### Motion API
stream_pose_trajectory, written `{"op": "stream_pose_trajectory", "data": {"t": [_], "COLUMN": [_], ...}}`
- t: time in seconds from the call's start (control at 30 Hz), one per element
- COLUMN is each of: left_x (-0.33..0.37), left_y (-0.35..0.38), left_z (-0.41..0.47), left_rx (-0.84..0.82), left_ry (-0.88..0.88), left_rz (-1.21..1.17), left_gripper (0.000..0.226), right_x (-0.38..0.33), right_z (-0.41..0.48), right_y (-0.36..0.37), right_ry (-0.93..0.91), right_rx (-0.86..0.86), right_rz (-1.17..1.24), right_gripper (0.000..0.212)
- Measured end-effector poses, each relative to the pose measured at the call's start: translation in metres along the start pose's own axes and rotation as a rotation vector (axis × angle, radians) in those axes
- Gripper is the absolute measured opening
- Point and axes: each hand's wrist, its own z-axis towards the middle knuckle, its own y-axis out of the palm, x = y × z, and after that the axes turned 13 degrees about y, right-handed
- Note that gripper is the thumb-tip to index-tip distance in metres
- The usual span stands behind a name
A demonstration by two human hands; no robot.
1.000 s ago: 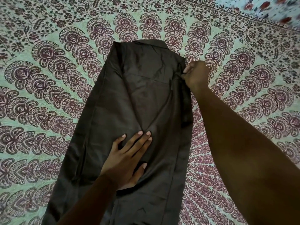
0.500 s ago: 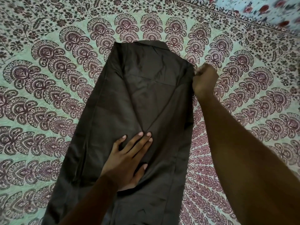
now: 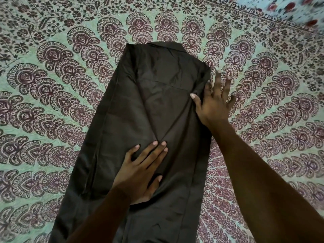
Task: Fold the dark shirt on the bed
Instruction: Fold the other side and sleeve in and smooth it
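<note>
The left hand [image 3: 140,171], fingers straight, presses flat on the middle of the dark shirt [image 3: 122,120]; should it lift, the slick-looking cloth could slide and the folded-in sides fall open. Farther up, the right hand [image 3: 214,102] lies open across the shirt's right edge, gripping nothing, so a rough sweep could drag that edge crooked. The shirt lies lengthwise on the bed [image 3: 52,95] as a long, narrow, creased band, its collar seemingly at the far end.
</note>
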Motion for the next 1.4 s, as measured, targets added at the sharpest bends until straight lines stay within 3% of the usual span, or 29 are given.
{"op": "stream_pose_trajectory", "data": {"t": [0.1,0.2,0.3,0.37,0.53,0.8,0.9,1.03,1.17,1.4], "left_x": [0.000,-0.001,0.000,-0.001,-0.001,0.000,-0.001,-0.001,-0.003,0.000], "left_y": [0.000,0.000,0.000,0.001,0.003,0.005,0.006,0.005,0.006,0.009], "left_z": [0.001,0.001,0.000,0.000,-0.001,-0.003,-0.004,-0.005,-0.004,-0.003], "left_rx": [0.003,-0.004,0.002,0.012,0.014,0.058,0.067,0.064,0.073,0.095], "left_ry": [0.000,-0.001,-0.003,0.000,-0.001,-0.004,-0.010,-0.026,-0.021,-0.027], "left_rz": [-0.002,-0.001,-0.010,-0.011,-0.011,-0.010,-0.014,-0.048,-0.025,-0.028], "left_gripper": [0.085,0.085,0.085,0.085,0.084,0.084,0.084,0.087,0.088,0.089], "right_x": [0.006,0.004,-0.001,-0.002,-0.008,-0.022,-0.027,-0.029,-0.015,-0.026], "right_z": [0.017,-0.001,-0.046,-0.068,-0.039,0.030,0.033,-0.026,-0.062,0.012], "right_y": [-0.008,-0.020,-0.017,-0.004,0.004,-0.025,-0.032,-0.023,0.007,-0.009], "right_ry": [0.014,0.007,-0.122,-0.208,-0.118,-0.227,-0.207,-0.152,-0.159,-0.035], "right_rx": [-0.056,0.046,0.082,0.024,-0.136,-0.305,-0.263,-0.061,-0.129,-0.170], "right_rz": [0.013,0.087,0.077,-0.011,-0.031,-0.062,-0.047,0.079,0.047,-0.004], "right_gripper": [0.078,0.072,0.071,0.079,0.101,0.096,0.089,0.078,0.091,0.093]}}
